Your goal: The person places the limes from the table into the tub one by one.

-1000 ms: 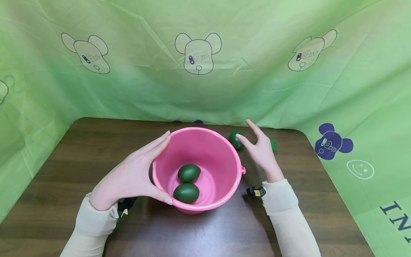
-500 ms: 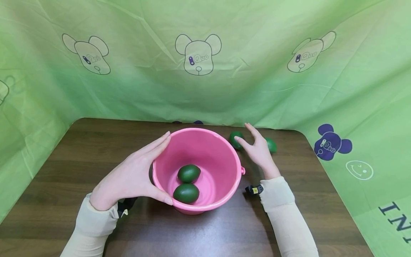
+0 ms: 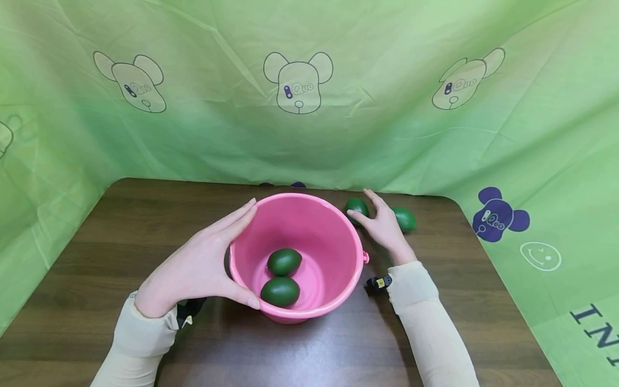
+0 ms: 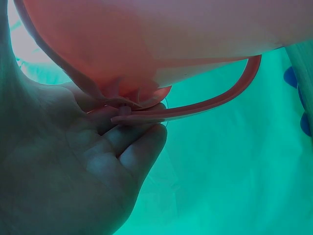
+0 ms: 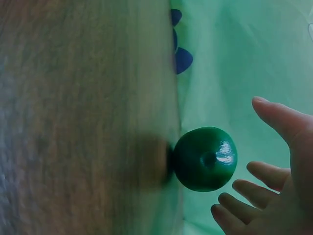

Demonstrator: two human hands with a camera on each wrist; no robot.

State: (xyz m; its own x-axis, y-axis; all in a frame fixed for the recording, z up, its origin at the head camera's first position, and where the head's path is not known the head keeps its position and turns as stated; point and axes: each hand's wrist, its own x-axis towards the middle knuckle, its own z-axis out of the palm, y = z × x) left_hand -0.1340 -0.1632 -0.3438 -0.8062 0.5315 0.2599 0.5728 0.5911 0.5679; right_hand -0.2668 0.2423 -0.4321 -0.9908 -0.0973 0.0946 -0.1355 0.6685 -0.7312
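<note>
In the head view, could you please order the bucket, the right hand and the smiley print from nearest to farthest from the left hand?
1. Bucket, held by its left side
2. Right hand, right of the bucket
3. Smiley print, far right

- Bucket (image 3: 326, 228) is showing plain pink.
- All four fruits (image 3: 280, 291) are gleaming green.
- Tabletop (image 3: 159, 226) is showing brown wood grain.
- Cloth (image 3: 217, 134) is showing green, with outlined bear heads (image 3: 299, 94) at twelve o'clock, a purple head (image 3: 495, 228) at three.
- Cut-off four-o'clock lettering (image 3: 589, 313) is looking dark, perhaps purple.
</note>
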